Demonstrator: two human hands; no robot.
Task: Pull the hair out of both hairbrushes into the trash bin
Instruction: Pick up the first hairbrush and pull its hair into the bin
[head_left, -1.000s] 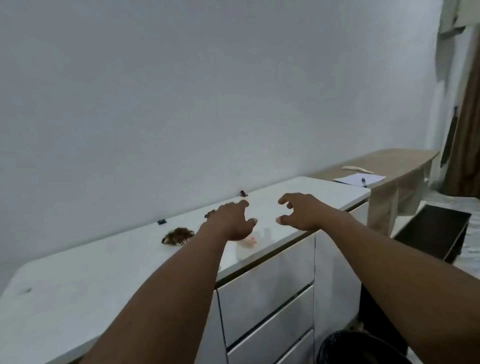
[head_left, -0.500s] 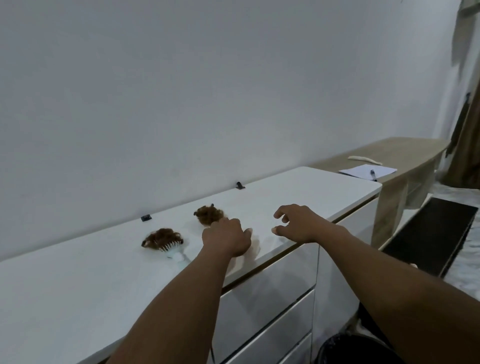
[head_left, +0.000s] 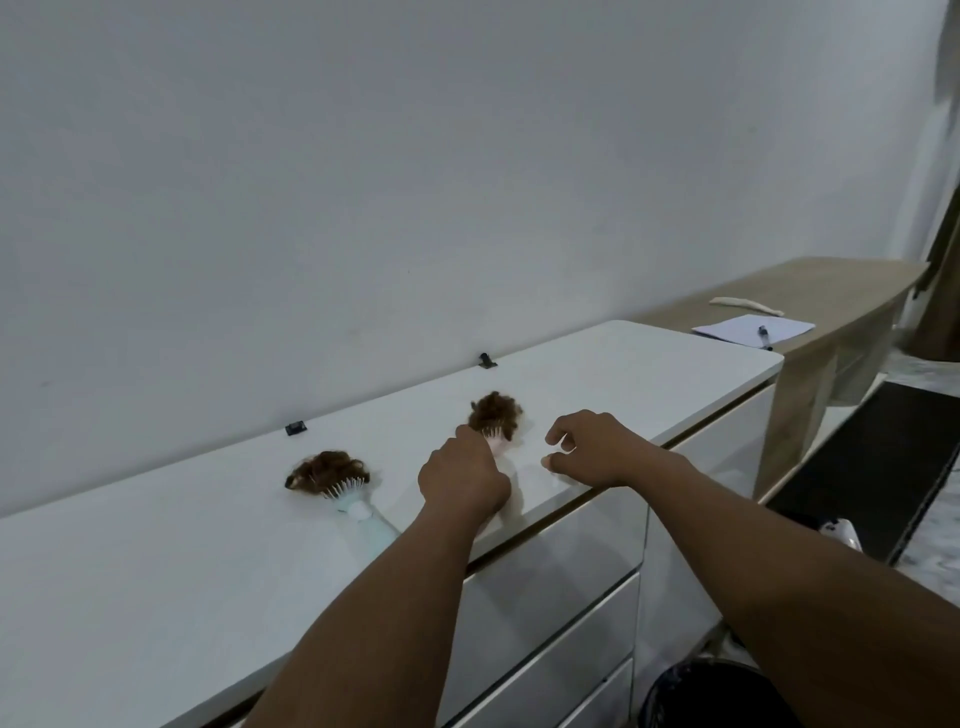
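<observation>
Left hand (head_left: 462, 475) down on the white table (head_left: 156, 561), near its front edge. Fingers (head_left: 464, 434) curled shut around the handle of the pink hairbrush (head_left: 497, 442), so most of the handle hides under the hand. Just past the fingertips, the brush head with a fat clump of brown hair (head_left: 496, 410) stuck on it. Lies flat on the table.

Right hand (head_left: 597, 452) just to the right of those fingers, close but not touching the brush. Fingers (head_left: 558, 428) bent and spread a little, thumb and first finger apart. Holds nothing. Hangs low over the table's front edge.

To the left of the left-hand fingers, near but apart, a light green hairbrush (head_left: 358, 506) flat on the table. White bristles showing, and another clump of brown hair (head_left: 327, 467) on the far end of it. Handle pointing back toward the left arm.

Far below the fingers, down on the floor by the white drawers (head_left: 550, 597), a dark round trash bin (head_left: 711, 696), only partly seen at the bottom of the view.

Far off to the right of the right-hand fingers, a wooden desk (head_left: 831, 280) with a sheet of paper (head_left: 748, 328) and a pen (head_left: 763, 335) on it.
</observation>
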